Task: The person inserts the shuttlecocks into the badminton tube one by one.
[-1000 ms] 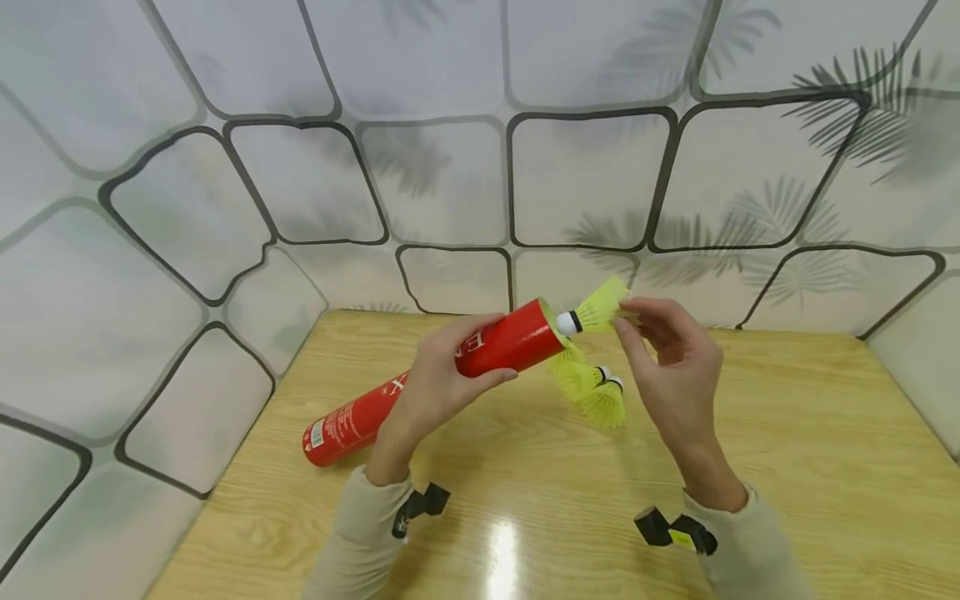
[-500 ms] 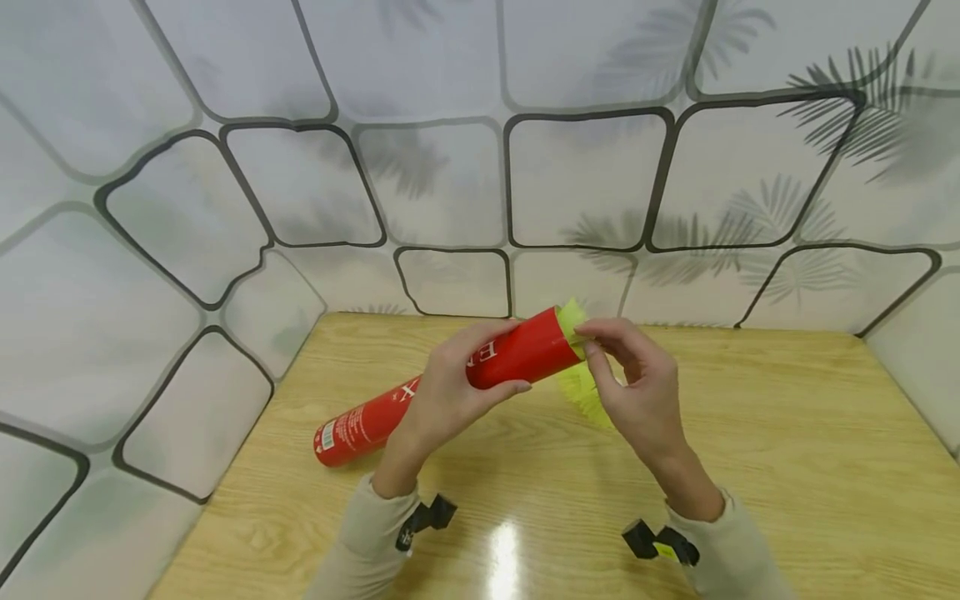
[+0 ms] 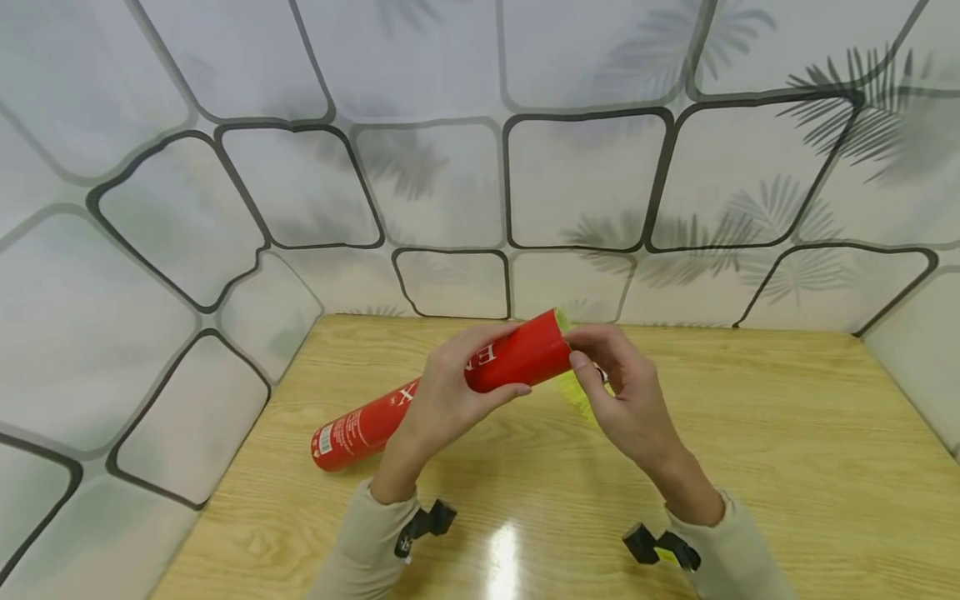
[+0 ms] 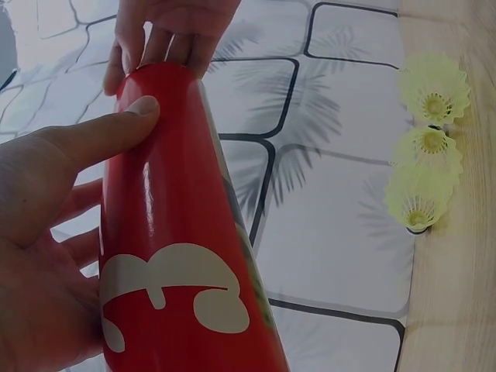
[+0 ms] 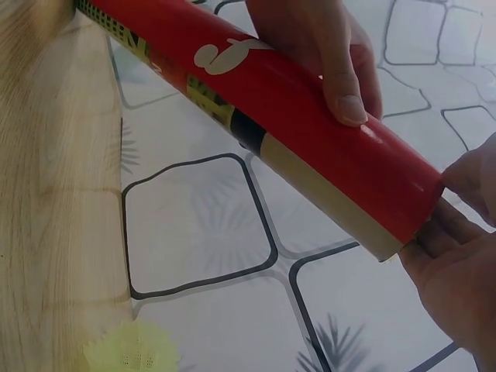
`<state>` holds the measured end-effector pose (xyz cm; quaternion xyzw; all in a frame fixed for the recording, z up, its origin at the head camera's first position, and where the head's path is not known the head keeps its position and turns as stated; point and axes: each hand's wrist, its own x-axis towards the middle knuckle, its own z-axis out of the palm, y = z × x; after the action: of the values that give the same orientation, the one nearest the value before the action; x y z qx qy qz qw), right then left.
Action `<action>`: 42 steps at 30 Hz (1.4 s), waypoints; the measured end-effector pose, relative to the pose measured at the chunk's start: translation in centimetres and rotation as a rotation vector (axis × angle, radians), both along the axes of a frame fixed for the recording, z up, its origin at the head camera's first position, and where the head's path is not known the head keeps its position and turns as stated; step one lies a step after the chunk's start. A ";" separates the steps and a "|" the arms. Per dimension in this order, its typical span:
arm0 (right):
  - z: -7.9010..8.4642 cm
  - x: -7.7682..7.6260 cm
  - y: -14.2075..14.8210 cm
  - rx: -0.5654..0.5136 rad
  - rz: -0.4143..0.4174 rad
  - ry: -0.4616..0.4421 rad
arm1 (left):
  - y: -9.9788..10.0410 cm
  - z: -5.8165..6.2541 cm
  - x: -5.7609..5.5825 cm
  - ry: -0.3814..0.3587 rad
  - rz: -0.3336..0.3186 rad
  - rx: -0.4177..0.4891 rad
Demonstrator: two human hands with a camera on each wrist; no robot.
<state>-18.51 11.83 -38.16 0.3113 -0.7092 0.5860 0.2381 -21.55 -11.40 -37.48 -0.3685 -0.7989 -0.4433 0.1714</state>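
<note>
A long red shuttlecock tube (image 3: 525, 354) with white lettering and a barcode slants up to the right, its mouth raised off the table. My left hand (image 3: 442, 383) grips it around its upper half, thumb lying along the side. At the mouth, my right hand (image 3: 626, 396) touches the rim with thumb and fingertips; whether they pinch anything inside is hidden. Yellow-green shows just inside the rim. Behind the right hand, yellow shuttlecocks (image 3: 576, 393) lie on the table, partly covered. Three shuttlecocks (image 4: 422, 186) appear in the left wrist view, and one shuttlecock (image 5: 128, 349) in the right wrist view.
The light wooden table (image 3: 787, 450) spreads beneath both hands. A pale wall covering (image 3: 585, 183) with dark outlines and palm-leaf prints rises behind it and along the left side.
The shuttlecock in my right hand has gone into the tube's mouth, skirt last, and out of sight. The right hand has moved left to the rim; the left hand and tube have shifted slightly right.
</note>
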 end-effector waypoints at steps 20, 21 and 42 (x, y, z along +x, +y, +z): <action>-1.5 -0.5 5.0 0.313 -0.231 -0.214 | -1.6 -0.2 -1.2 -0.091 0.130 -0.012; -2.1 -0.6 5.0 0.382 -0.228 -0.253 | -1.8 -0.3 -1.4 -0.091 0.143 -0.015; -6.4 -2.0 8.1 0.687 -0.325 -0.523 | -5.5 -0.7 -2.7 -0.125 0.293 -0.003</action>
<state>-20.51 19.94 -44.59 0.0985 -0.9382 0.3310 0.0231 -24.27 -16.90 -38.20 -0.2202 -0.8539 -0.4343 0.1835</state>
